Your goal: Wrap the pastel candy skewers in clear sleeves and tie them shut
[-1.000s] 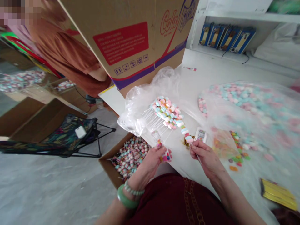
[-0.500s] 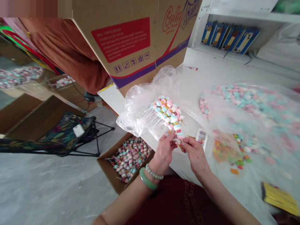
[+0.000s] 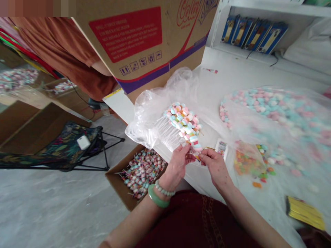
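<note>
My left hand and my right hand meet at the front edge of the white table, fingertips pinched together on one candy skewer of pastel pieces on a thin stick. Just behind it lies a pile of finished candy skewers on a crumpled clear plastic bag. A green bangle and a bead bracelet sit on my left wrist.
An open carton of wrapped candy sticks stands on the floor at my left. A heap of loose pastel candies under plastic covers the table's right. A big cardboard box, gold twist ties and a person in orange are nearby.
My hands have come together: the left rose from a small packet and now both pinch the skewer, which moved back towards the pile.
</note>
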Demonstrator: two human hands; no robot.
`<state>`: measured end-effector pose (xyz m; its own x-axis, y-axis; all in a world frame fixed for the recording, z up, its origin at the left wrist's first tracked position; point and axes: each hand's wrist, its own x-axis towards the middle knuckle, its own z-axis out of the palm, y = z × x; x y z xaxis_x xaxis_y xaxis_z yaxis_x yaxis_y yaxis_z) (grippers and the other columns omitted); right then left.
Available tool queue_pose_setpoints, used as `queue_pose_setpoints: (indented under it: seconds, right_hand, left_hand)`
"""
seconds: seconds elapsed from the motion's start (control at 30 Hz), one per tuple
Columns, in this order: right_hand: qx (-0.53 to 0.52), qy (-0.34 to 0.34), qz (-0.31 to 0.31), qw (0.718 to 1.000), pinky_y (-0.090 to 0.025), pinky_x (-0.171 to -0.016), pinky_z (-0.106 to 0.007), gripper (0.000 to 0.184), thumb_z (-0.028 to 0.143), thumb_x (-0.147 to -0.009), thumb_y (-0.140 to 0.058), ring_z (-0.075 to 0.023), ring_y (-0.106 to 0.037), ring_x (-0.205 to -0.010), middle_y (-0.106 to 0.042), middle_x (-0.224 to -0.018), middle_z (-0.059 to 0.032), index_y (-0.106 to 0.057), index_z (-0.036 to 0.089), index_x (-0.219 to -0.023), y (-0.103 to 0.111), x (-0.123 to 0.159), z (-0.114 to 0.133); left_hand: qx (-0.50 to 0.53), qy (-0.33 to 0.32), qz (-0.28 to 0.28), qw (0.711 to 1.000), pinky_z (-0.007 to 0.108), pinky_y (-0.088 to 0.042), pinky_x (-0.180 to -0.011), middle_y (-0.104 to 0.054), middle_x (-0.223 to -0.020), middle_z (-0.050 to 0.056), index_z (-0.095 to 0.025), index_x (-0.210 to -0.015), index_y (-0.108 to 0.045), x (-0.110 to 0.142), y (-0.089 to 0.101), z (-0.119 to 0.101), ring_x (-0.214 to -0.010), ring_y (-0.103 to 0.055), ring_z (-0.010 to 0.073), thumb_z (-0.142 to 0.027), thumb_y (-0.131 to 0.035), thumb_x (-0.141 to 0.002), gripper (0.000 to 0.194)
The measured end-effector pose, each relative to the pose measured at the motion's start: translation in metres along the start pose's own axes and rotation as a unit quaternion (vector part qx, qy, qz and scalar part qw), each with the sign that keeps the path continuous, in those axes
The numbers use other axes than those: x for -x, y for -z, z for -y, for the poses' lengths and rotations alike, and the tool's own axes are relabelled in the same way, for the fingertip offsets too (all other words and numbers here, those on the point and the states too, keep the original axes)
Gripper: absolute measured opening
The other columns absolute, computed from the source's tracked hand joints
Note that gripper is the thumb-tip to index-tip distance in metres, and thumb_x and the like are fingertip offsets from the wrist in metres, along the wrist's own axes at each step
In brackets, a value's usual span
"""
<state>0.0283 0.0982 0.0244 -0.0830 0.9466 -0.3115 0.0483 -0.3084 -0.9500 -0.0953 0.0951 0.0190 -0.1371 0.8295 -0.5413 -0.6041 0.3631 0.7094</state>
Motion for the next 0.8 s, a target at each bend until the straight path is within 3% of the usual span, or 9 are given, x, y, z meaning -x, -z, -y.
queue_pose_setpoints:
  seconds: [0.07,0.17,0.33,0.53,0.67,0.8]
  right_hand:
    - [-0.012,0.004,0.009,1.0,-0.033,-0.055,-0.026,0.017,0.033,-0.068,-0.063,-0.0117,-0.043,-0.054,-0.05,-0.053,0.0044,-0.058,0.019,-0.06,0.003,-0.001,0.001]
    - [-0.016,0.017,0.012,1.0,-0.034,-0.054,-0.025,0.018,0.036,-0.073,-0.061,-0.0119,-0.044,-0.053,-0.051,-0.053,0.0047,-0.058,0.02,-0.066,0.013,0.005,0.005]
    - [0.141,0.082,-0.023,0.986,-0.035,-0.054,-0.025,0.017,0.038,-0.082,-0.057,-0.0126,-0.045,-0.054,-0.048,-0.055,0.0053,-0.063,0.022,-0.08,0.041,0.026,0.007]
    - [0.298,0.247,-0.045,0.921,-0.044,-0.066,-0.025,0.015,0.031,-0.089,-0.054,-0.0158,-0.061,-0.074,-0.065,-0.078,-0.0004,-0.064,0.022,-0.083,0.049,0.04,-0.005]
    - [0.354,0.342,-0.048,0.869,-0.045,-0.068,-0.024,0.015,0.023,-0.092,-0.049,-0.0144,-0.062,-0.074,-0.065,-0.08,-0.0022,-0.062,0.02,-0.086,0.044,0.037,-0.009]
    - [0.406,0.389,-0.074,0.824,-0.044,-0.065,-0.024,0.018,0.018,-0.093,-0.045,-0.0147,-0.061,-0.071,-0.063,-0.08,-0.0052,-0.062,0.018,-0.087,0.042,0.037,-0.011]
  left_hand:
    - [0.038,0.026,0.014,0.999,0.025,-0.05,-0.056,-0.067,-0.076,0.005,-0.013,-0.084,-0.066,0.0,0.001,-0.001,-0.06,-0.061,0.0134,-0.034,-0.069,-0.077,0.023]
    - [0.141,0.063,-0.013,0.988,0.031,-0.055,-0.065,-0.069,-0.078,0.005,-0.015,-0.086,-0.064,-0.006,0.006,-0.012,-0.066,-0.066,0.0156,-0.023,-0.059,-0.087,0.01]
    - [0.243,0.086,-0.093,0.962,0.032,-0.056,-0.061,-0.065,-0.065,0.002,-0.015,-0.077,-0.058,-0.013,0.015,-0.037,-0.059,-0.065,0.0162,-0.023,-0.052,-0.092,0.018]
    - [0.289,0.079,-0.115,0.947,0.031,-0.057,-0.062,-0.067,-0.068,0.003,-0.015,-0.079,-0.059,-0.014,0.017,-0.041,-0.06,-0.066,0.016,-0.022,-0.054,-0.091,0.014]
    - [0.285,0.064,-0.099,0.951,0.031,-0.057,-0.064,-0.067,-0.067,0.003,-0.015,-0.077,-0.058,-0.013,0.016,-0.041,-0.062,-0.066,0.0154,-0.023,-0.055,-0.09,0.016]
    - [0.27,-0.003,-0.08,0.96,0.031,-0.056,-0.065,-0.064,-0.062,0.001,-0.015,-0.073,-0.06,-0.01,0.015,-0.042,-0.058,-0.064,0.0142,-0.023,-0.059,-0.088,0.018]
